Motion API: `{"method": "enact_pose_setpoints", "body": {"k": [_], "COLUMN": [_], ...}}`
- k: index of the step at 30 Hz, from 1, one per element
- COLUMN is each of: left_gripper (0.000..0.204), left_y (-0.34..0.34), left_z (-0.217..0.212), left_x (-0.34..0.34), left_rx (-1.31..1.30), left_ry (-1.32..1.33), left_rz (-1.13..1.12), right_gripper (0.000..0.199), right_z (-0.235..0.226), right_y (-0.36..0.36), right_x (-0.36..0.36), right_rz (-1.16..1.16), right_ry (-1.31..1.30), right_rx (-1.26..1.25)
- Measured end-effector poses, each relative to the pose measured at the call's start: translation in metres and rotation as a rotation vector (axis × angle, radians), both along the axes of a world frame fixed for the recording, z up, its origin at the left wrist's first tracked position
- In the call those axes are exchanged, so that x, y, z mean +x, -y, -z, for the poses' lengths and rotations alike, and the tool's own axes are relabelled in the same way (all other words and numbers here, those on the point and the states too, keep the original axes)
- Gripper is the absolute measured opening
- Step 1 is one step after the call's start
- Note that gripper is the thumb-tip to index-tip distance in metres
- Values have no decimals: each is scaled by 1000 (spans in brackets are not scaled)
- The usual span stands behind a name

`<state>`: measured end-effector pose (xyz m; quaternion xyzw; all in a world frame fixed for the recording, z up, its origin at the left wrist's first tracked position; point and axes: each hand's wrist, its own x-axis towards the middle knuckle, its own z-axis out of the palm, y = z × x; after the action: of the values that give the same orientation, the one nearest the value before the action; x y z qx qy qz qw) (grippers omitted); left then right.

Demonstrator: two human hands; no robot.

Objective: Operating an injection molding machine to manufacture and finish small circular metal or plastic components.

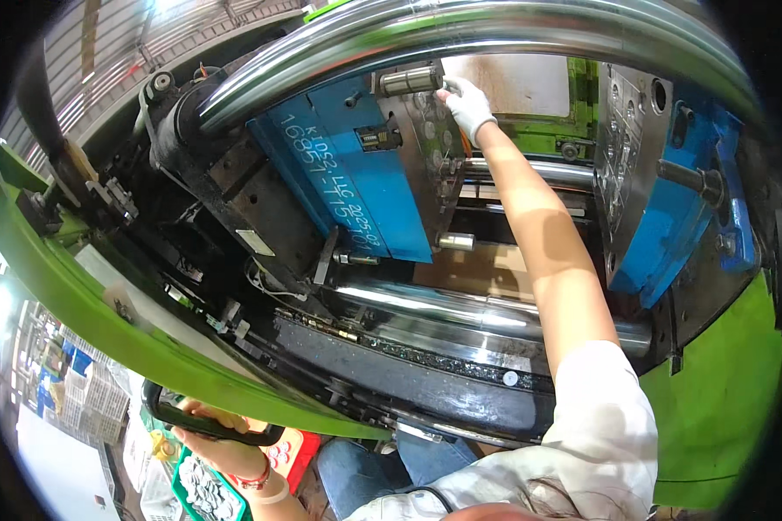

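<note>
Right hand: white-gloved, arm fully extended into the gap between two mould halves. Fingers bent, tips at the edge of the left mould's metal face, just beside the end of the upper guide pillar. Whether they pinch anything cannot be told.

Left hand: bare, fingers curled round a black handle on the curved green guard; red band at the wrist.

Left mould half: blue block, hand-marked in white, upright on the left side of the gap. Lower guide pillar projects from its lower edge into the opening.

Right mould half: blue, metal face turned toward the left one, well apart from it. Open room lies between the two faces; the right forearm crosses it, nearer the right half at its lower part.

Upper bar: polished, thick, passing above the hand and bounding the gap at the top.

Lower bar: polished, bounding the gap below; the forearm passes over it.

Black ledge: along the near edge of the machine, bearing one small white disc, left of the sleeve.

Green basket: filled with pale pieces, below the left hand.

Red tray: beside the basket, holding round pieces, partly hidden by the left arm.
</note>
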<state>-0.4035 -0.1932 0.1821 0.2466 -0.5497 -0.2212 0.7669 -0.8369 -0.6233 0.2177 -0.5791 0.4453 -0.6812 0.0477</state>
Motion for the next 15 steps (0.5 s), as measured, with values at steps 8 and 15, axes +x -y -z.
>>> {"method": "enact_pose_setpoints", "body": {"k": [8, 15], "left_gripper": [50, 49], "left_y": [4, 4], "left_z": [0, 0], "left_x": [-17, -16], "left_rx": [113, 113], "left_ry": [-125, -111], "left_rz": [-344, -345], "right_gripper": [38, 39], "right_z": [-6, -18], "right_y": [-9, -28], "right_x": [-4, -2], "right_rz": [-66, -66], "right_ry": [-14, -65], "right_rx": [89, 179]}}
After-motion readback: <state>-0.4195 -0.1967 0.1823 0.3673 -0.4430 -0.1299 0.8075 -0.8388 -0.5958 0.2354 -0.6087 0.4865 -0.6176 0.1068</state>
